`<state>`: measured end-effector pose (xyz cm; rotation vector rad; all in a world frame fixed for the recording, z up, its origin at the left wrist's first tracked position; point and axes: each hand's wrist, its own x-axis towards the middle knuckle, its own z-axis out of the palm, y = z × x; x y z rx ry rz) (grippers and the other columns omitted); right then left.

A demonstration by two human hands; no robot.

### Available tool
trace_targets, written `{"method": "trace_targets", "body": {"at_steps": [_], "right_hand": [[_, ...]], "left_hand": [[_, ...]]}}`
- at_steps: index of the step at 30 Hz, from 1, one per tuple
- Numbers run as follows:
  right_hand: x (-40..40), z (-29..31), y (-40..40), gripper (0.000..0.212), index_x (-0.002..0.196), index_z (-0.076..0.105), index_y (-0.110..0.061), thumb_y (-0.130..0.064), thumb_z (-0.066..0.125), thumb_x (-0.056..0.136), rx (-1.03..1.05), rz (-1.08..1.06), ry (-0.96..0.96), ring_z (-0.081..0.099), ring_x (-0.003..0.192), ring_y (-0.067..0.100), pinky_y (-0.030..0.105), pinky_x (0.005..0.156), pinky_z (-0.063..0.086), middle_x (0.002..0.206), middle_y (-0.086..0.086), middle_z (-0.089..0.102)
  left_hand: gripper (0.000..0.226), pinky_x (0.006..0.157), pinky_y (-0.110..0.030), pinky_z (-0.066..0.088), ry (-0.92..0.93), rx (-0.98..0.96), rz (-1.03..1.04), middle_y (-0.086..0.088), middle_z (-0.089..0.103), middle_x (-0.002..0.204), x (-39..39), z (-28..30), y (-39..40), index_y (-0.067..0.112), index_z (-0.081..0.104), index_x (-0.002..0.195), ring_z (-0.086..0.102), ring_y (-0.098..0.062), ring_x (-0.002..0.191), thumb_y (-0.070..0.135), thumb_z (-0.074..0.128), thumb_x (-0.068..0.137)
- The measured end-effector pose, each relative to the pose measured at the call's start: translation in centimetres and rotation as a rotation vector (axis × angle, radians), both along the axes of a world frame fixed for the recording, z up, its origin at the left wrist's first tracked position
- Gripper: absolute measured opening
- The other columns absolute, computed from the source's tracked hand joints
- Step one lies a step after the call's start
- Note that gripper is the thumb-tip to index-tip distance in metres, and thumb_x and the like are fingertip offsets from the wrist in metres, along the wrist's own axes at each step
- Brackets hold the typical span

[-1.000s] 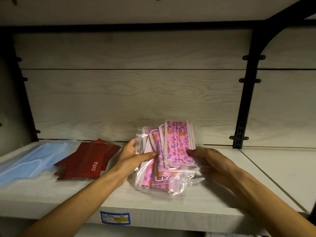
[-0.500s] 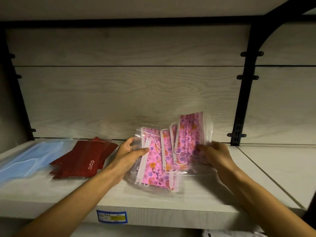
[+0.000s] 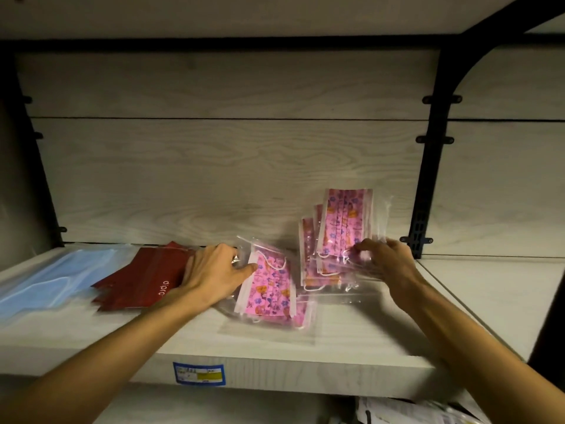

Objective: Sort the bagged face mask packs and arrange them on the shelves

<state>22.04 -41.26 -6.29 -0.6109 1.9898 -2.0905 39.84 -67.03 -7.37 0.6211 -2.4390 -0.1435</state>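
The pink packs had split since a second earlier: the right hand pinched upright pink packs rightward, while the left hand pressed the flat pink pack on the shelf.

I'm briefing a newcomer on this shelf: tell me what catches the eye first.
The pink patterned mask packs stand out, fanned upright near the back wall in the right hand. Another pink pack lies flat mid-shelf under the left hand. Left of it lie red packs and blue masks.
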Motion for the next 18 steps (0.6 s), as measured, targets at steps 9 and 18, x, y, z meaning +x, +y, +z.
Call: {"method": "trace_targets", "body": {"at_steps": [9, 18], "right_hand": [[-2.1, 3.1, 1.9, 0.009, 0.077, 0.076, -0.002, -0.004, 0.070, 0.084, 0.172, 0.229, -0.090, 0.058, 0.044, 0.012, 0.018, 0.036, 0.040, 0.069, 0.011, 0.071], [-0.9, 5.9, 0.7, 0.018, 0.085, 0.077, -0.004, -0.022, 0.079, 0.081, 0.743, 0.380, 0.259, 0.064, 0.068, 0.015, 0.025, 0.063, 0.048, 0.075, 0.003, 0.071]], "left_hand": [[0.024, 0.059, -0.024, 0.046, 0.005, 0.394, -0.017, -0.002, 0.074, 0.077, 1.0, 2.7, -3.5, 0.017, 0.075, 0.074, 0.065, -0.014, 0.068, 0.038, 0.078, 0.086], [0.040, 0.079, -0.035, 0.055, -0.079, 1.386, -0.402, -0.012, 0.071, 0.119, -0.7, 6.1, -2.6, 0.010, 0.065, 0.124, 0.068, -0.027, 0.100, 0.038, 0.058, 0.096]]}}
